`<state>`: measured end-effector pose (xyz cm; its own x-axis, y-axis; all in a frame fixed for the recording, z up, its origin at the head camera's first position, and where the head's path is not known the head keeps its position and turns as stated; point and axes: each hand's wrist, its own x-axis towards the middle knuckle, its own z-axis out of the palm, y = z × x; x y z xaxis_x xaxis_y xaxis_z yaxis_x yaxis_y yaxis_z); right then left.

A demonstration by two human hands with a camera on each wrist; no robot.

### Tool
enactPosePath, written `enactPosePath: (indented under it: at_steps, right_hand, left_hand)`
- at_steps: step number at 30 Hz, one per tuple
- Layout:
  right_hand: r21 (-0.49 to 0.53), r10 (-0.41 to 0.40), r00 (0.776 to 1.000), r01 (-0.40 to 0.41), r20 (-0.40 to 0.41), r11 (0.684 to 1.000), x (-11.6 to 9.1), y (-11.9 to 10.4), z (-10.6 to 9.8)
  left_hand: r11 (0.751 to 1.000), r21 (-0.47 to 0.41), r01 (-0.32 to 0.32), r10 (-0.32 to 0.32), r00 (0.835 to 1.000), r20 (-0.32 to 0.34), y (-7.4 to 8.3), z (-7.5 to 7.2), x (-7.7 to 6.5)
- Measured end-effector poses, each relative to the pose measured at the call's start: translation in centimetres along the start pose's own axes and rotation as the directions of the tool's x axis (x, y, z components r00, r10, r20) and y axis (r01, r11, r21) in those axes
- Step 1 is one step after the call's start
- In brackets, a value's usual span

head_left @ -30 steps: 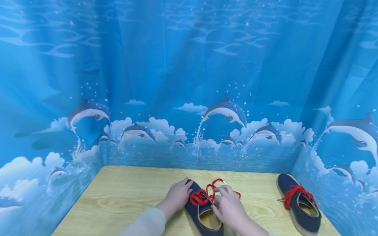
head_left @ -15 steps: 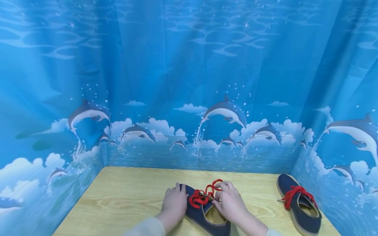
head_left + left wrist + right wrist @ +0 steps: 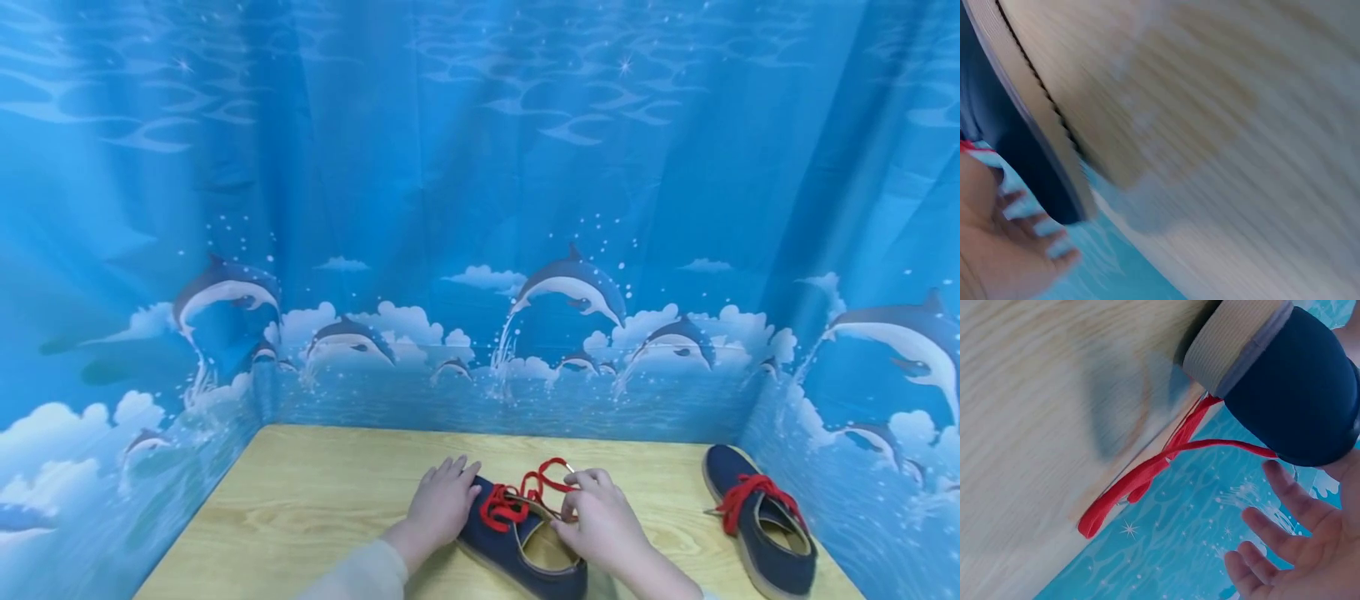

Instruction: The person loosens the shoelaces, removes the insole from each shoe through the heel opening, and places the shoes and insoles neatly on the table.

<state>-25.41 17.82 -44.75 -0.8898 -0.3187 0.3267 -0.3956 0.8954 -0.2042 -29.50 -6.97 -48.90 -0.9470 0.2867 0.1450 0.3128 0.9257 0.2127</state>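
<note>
A navy shoe [image 3: 487,546] with red laces [image 3: 504,507] lies at the front middle of the table, toe toward the back left. Beside its toe my left hand [image 3: 441,504] rests with fingers extended; the left wrist view shows those fingers [image 3: 1041,234] spread past the toe. My right hand [image 3: 603,521] is at the right edge of the shoe's opening, thumb over the rim. The right wrist view shows its fingers [image 3: 1294,497] fairly straight and spread, the index tip close to a red lace [image 3: 1141,472]; the thumb is hidden there behind the shoe [image 3: 1297,387].
A second navy shoe [image 3: 780,567] with a red lace bow [image 3: 757,492] stands at the right edge of the light wood table [image 3: 315,492]. Blue dolphin-print curtains [image 3: 450,250] enclose the back and both sides.
The shoe has turned, its toe swinging left and its heel right. My left hand has moved left with the toe, and my right hand has shifted slightly right along the opening.
</note>
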Motion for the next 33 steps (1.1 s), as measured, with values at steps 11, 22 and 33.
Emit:
enactPosePath:
  at_steps: [11,22,33]
  right_hand:
    - [0.004,-0.032,0.999,0.032,0.04,0.999,-0.1,0.3,0.0]
    - [-0.011,-0.054,0.998,0.054,-0.011,0.998,0.9,1.1,0.7]
    - [0.042,-0.12,0.991,0.123,-0.05,0.992,2.0,1.8,1.2]
  left_hand:
    - [0.991,-0.019,-0.133,0.134,0.989,0.055,-2.0,0.3,-0.2]
    - [0.997,-0.001,-0.072,0.072,0.993,0.095,-1.9,-0.9,-2.1]
    - [0.999,0.02,-0.029,0.028,0.998,0.05,-1.6,-1.0,-4.0]
